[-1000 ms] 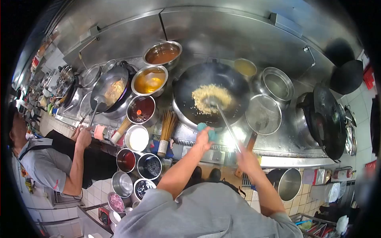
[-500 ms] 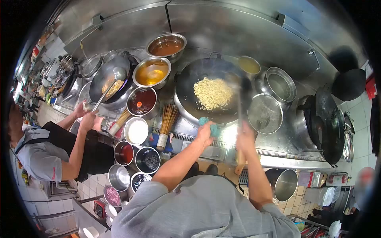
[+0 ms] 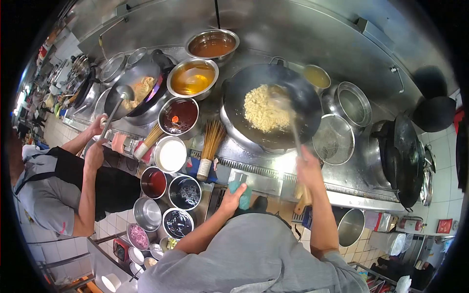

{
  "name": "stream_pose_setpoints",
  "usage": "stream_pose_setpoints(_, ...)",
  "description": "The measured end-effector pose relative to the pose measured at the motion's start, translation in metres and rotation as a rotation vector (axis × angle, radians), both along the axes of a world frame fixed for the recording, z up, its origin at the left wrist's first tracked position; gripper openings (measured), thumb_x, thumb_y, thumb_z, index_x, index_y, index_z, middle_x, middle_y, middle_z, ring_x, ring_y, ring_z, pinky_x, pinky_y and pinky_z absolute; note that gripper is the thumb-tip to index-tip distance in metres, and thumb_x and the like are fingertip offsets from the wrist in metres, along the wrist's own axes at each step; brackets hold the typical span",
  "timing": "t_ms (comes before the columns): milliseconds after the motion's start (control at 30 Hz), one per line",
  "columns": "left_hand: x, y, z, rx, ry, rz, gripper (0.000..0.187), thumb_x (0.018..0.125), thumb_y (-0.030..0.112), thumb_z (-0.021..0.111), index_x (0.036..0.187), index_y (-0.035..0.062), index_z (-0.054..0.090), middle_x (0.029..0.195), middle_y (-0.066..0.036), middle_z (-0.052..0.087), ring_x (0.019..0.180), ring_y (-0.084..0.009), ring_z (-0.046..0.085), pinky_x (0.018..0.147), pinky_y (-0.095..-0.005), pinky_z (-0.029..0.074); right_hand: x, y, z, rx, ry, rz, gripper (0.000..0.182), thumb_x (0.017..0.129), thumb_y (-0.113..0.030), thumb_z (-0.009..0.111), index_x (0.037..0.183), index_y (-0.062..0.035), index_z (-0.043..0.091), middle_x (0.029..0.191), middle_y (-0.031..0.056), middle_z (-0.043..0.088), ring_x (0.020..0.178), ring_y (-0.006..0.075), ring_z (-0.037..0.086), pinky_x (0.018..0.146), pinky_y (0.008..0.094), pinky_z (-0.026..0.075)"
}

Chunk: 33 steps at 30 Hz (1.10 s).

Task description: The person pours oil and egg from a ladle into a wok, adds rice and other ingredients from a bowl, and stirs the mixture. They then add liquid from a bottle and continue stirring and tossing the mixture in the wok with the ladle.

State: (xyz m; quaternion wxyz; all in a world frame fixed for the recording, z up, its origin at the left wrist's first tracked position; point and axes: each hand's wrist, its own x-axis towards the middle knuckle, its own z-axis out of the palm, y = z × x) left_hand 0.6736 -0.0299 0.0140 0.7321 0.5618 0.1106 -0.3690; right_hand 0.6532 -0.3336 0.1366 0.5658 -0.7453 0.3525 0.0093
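Observation:
A big black wok [image 3: 244, 129] sits on the stove with a heap of pale yellow, rice-like grains [image 3: 264, 110] in it. My right hand [image 3: 309, 170] is closed around a long-handled wok utensil [image 3: 296, 131]; its wooden end [image 3: 303, 199] sticks out below the fist. The utensil's head is blurred by motion among the grains, so its shape does not show clearly. Close to my body, apart from the wok, my left hand [image 3: 233, 199] grips a folded green cloth [image 3: 243, 195].
Left of the wok stand bowls of amber liquid [image 3: 194, 78] and dark red sauce [image 3: 179, 116], a bamboo brush [image 3: 211, 146] and a white-filled pot [image 3: 170, 154]. A mesh strainer [image 3: 334, 139] lies right. A co-worker [image 3: 53, 190] holds a ladle [image 3: 115, 107] at another wok.
My left hand has come off the wok's near rim and back toward my body with the cloth. My right hand still works the utensil in the grains. The co-worker's ladle has moved left.

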Motion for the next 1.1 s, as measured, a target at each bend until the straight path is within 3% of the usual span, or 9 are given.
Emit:
stream_pose_setpoints(100, 0.004, 0.016, 0.001, 0.025, -0.013, -0.003, 0.039, 0.1, 0.038, 0.072, 0.12, 0.005, 0.065, 0.106, -0.004, 0.067, 0.097, -0.0157, 0.065, 0.086, -0.0345, 0.054, 0.003, -0.025, -0.003, -0.044, -0.063, -0.055, 0.065, 0.105, -0.019, 0.059, 0.165, -0.0138, 0.035, 0.065, -0.001, 0.05, 0.048, 0.0104, 0.046, 0.043, 0.0311, 0.039)
stream_pose_setpoints(200, 0.007, 0.02, 0.005, 0.01, 0.013, 0.02, 0.04, 0.1, 0.038, 0.073, 0.12, 0.0046, 0.064, 0.106, -0.004, 0.067, 0.097, -0.0159, 0.065, 0.086, -0.035, 0.054, 0.035, -0.021, -0.029, 0.081, -0.108, -0.115, 0.065, 0.105, -0.02, 0.059, 0.165, -0.0131, 0.035, 0.065, -0.0011, 0.051, 0.048, 0.0101, 0.046, 0.044, 0.0308, 0.039)
stream_pose_setpoints(467, 0.018, 0.02, 0.009, -0.081, 0.061, 0.037, 0.04, 0.099, 0.036, 0.073, 0.124, 0.0055, 0.062, 0.106, -0.005, 0.067, 0.098, -0.0168, 0.066, 0.086, -0.0362, 0.055, 0.007, 0.043, 0.041, 0.21, -0.024, 0.052, 0.064, 0.106, -0.017, 0.058, 0.165, -0.0177, 0.035, 0.065, 0.0003, 0.052, 0.046, 0.0111, 0.049, 0.041, 0.0319, 0.041)
stream_pose_setpoints(600, 0.013, 0.016, 0.007, -0.148, 0.082, -0.003, 0.046, 0.097, 0.033, 0.077, 0.129, 0.0045, 0.058, 0.111, -0.005, 0.067, 0.101, -0.0175, 0.066, 0.087, -0.0363, 0.055, 0.044, 0.02, 0.002, 0.402, -0.055, -0.088, 0.065, 0.106, -0.018, 0.059, 0.166, -0.0188, 0.032, 0.062, -0.0002, 0.047, 0.042, 0.012, 0.044, 0.039, 0.0314, 0.039)
stream_pose_setpoints(633, 0.012, 0.014, 0.01, -0.135, 0.064, -0.016, 0.044, 0.098, 0.032, 0.076, 0.128, 0.0046, 0.058, 0.111, -0.006, 0.067, 0.1, -0.0175, 0.066, 0.087, -0.0361, 0.055, 0.049, 0.017, -0.007, 0.212, -0.082, -0.033, 0.065, 0.107, -0.02, 0.059, 0.166, -0.0199, 0.032, 0.062, 0.0, 0.047, 0.042, 0.0116, 0.042, 0.039, 0.0319, 0.039)
stream_pose_setpoints(733, 0.009, 0.009, 0.021, -0.127, 0.039, -0.003, 0.043, 0.098, 0.031, 0.076, 0.128, 0.0045, 0.059, 0.11, -0.006, 0.067, 0.099, -0.0177, 0.067, 0.086, -0.0357, 0.055, 0.037, 0.007, 0.007, 0.337, -0.116, -0.048, 0.065, 0.107, -0.02, 0.058, 0.166, -0.0195, 0.032, 0.062, 0.0005, 0.047, 0.043, 0.0113, 0.042, 0.038, 0.0325, 0.038)
stream_pose_setpoints(900, 0.004, 0.003, 0.016, -0.1, 0.058, -0.041, 0.046, 0.097, 0.03, 0.078, 0.129, 0.0038, 0.059, 0.11, -0.006, 0.068, 0.099, -0.0178, 0.067, 0.087, -0.0357, 0.055, 0.047, -0.013, 0.002, 0.879, -0.1, -0.062, 0.063, 0.107, -0.016, 0.057, 0.165, -0.0187, 0.033, 0.064, 0.0019, 0.049, 0.042, 0.0119, 0.042, 0.039, 0.0322, 0.038)
stream_pose_setpoints(1033, 0.001, -0.001, 0.018, -0.093, 0.047, -0.053, 0.046, 0.097, 0.03, 0.077, 0.129, 0.0031, 0.059, 0.111, -0.006, 0.069, 0.1, -0.0178, 0.067, 0.088, -0.036, 0.055, 0.06, -0.005, 0.007, 0.294, -0.108, 0.033, 0.062, 0.106, -0.016, 0.059, 0.164, -0.0191, 0.036, 0.065, 0.0018, 0.049, 0.042, 0.012, 0.042, 0.039, 0.0323, 0.039)
stream_pose_setpoints(1100, 0.001, -0.001, 0.017, -0.083, 0.05, -0.041, 0.046, 0.097, 0.03, 0.077, 0.13, 0.0028, 0.059, 0.112, -0.006, 0.068, 0.101, -0.018, 0.067, 0.088, -0.0359, 0.055, 0.049, -0.012, 0.015, 0.513, -0.105, 0.014, 0.063, 0.106, -0.016, 0.058, 0.164, -0.0197, 0.035, 0.064, 0.0012, 0.048, 0.042, 0.0123, 0.043, 0.039, 0.033, 0.039)
